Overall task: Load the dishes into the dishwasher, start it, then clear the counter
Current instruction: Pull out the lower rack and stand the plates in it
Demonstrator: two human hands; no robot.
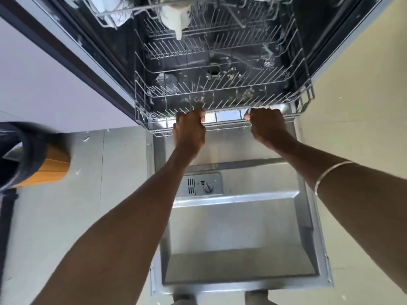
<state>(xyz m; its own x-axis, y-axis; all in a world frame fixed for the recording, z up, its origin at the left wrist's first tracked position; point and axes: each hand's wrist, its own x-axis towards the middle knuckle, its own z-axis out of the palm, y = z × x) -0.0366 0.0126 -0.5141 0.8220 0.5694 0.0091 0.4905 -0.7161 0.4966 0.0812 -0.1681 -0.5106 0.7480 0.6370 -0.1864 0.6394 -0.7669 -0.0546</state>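
The dishwasher stands open, its steel door (237, 227) folded down flat toward me. The lower wire rack (220, 89) holds no dishes that I can see and sits mostly inside the tub, its front rail just over the door's hinge end. My left hand (190, 126) grips that front rail left of centre. My right hand (266, 125) grips the same rail right of centre, with a thin bracelet on its forearm. The upper rack (123, 12) at the top edge holds a white item (176, 16) that I cannot identify.
The detergent dispenser (201, 184) sits on the inner door. A grey cabinet front (44, 89) stands to the left. An orange and dark object (33, 159) rests on the pale tiled floor at the left. My feet show just beyond the door's near edge.
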